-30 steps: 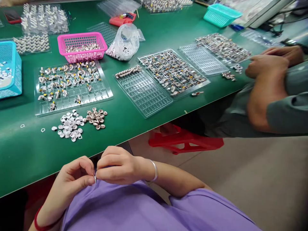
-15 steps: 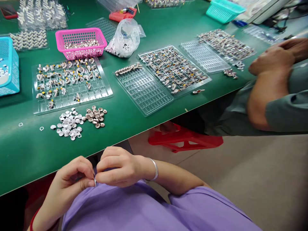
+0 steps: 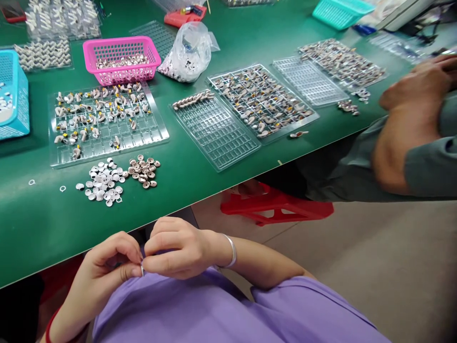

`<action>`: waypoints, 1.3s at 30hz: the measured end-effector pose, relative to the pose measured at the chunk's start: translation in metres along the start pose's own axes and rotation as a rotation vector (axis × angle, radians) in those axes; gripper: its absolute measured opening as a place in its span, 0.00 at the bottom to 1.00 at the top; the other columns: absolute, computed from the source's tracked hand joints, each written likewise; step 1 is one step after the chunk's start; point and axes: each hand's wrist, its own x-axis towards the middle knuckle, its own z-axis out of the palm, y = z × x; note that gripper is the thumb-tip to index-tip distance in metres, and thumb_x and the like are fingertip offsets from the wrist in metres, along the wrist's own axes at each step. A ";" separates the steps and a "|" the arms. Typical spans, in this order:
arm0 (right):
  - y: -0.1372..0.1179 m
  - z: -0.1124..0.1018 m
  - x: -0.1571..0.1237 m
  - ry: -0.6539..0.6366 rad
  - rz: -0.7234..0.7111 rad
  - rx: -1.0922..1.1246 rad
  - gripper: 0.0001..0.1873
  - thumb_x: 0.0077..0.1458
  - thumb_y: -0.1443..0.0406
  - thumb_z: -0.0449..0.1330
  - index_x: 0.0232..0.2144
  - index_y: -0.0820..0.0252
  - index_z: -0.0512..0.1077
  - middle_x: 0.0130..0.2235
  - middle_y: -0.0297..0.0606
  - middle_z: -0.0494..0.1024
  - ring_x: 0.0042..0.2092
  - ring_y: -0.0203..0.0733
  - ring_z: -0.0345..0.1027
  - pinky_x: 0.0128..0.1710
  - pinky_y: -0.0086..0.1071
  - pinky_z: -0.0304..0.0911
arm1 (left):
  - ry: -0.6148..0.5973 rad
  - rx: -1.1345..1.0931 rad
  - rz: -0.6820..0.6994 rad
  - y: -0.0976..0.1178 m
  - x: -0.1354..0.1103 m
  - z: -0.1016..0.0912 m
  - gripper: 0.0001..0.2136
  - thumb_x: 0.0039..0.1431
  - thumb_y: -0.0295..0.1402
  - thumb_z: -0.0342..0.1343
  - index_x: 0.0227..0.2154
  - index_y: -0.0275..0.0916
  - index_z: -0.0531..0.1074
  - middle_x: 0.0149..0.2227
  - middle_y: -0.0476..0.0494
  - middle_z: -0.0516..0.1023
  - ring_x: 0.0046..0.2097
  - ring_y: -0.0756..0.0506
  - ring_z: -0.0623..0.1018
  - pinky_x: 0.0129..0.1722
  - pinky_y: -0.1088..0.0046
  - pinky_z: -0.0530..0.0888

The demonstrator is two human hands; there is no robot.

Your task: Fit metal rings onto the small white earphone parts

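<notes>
Co-worker's hands (image 3: 416,88) are sliding right along the tabletop (image 3: 200,176) near edge, pulling away from the small heap of parts (image 3: 349,107). Left hand (image 3: 110,267) and right hand (image 3: 174,247) are dipping slightly, with the left thumb re-seating its grip on the tiny metal piece (image 3: 142,270). View is tipping down, and the far-edge trays (image 3: 60,19) are slipping off the top.

On the green table (image 3: 185,176), the pink plastic basket (image 3: 119,42) stands far back on the left, the clear plastic tray of fittings (image 3: 143,140) just near of it, and the heap of small round caps (image 3: 105,183) nearer still. Right of that tray lies the empty clear grid tray (image 3: 221,138), with the clear plastic bag (image 3: 187,52) behind it. Nearest, off the table's edge, the left hand (image 3: 110,267) and right hand (image 3: 174,250) meet on a tiny silvery part (image 3: 142,271).
</notes>
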 end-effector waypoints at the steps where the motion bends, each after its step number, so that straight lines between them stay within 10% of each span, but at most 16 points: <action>1: 0.000 0.000 0.001 0.025 -0.003 0.005 0.10 0.65 0.69 0.55 0.32 0.60 0.75 0.32 0.36 0.76 0.30 0.35 0.63 0.31 0.31 0.61 | -0.005 -0.002 0.001 0.001 0.000 0.000 0.06 0.56 0.34 0.67 0.25 0.42 0.78 0.27 0.48 0.77 0.31 0.49 0.76 0.31 0.77 0.74; 21: -0.001 0.000 0.005 0.089 -0.011 0.028 0.11 0.63 0.70 0.55 0.31 0.62 0.75 0.30 0.37 0.76 0.28 0.35 0.63 0.29 0.32 0.60 | -0.083 0.151 0.213 -0.001 -0.003 0.001 0.07 0.64 0.25 0.57 0.31 0.43 0.72 0.30 0.51 0.74 0.32 0.51 0.75 0.31 0.79 0.74; 30: -0.006 0.003 0.004 0.176 0.148 0.016 0.04 0.63 0.71 0.55 0.37 0.62 0.70 0.30 0.38 0.75 0.30 0.36 0.66 0.31 0.31 0.65 | 0.102 0.361 0.323 -0.012 -0.014 -0.003 0.08 0.64 0.23 0.53 0.35 0.44 0.71 0.34 0.50 0.76 0.35 0.50 0.77 0.33 0.77 0.76; 35: 0.000 -0.002 0.000 0.221 0.395 0.067 0.04 0.62 0.73 0.57 0.38 0.60 0.68 0.31 0.39 0.75 0.34 0.37 0.68 0.35 0.29 0.69 | 0.571 0.576 0.078 -0.025 -0.008 -0.055 0.02 0.62 0.35 0.59 0.36 0.45 0.73 0.34 0.51 0.77 0.32 0.48 0.76 0.33 0.71 0.74; 39: 0.006 -0.002 -0.002 0.190 0.488 0.075 0.05 0.61 0.72 0.58 0.36 0.59 0.67 0.30 0.36 0.74 0.33 0.36 0.67 0.35 0.29 0.68 | 0.669 1.098 -0.011 -0.030 0.002 -0.090 0.08 0.63 0.36 0.53 0.38 0.44 0.78 0.39 0.46 0.79 0.31 0.45 0.74 0.36 0.63 0.71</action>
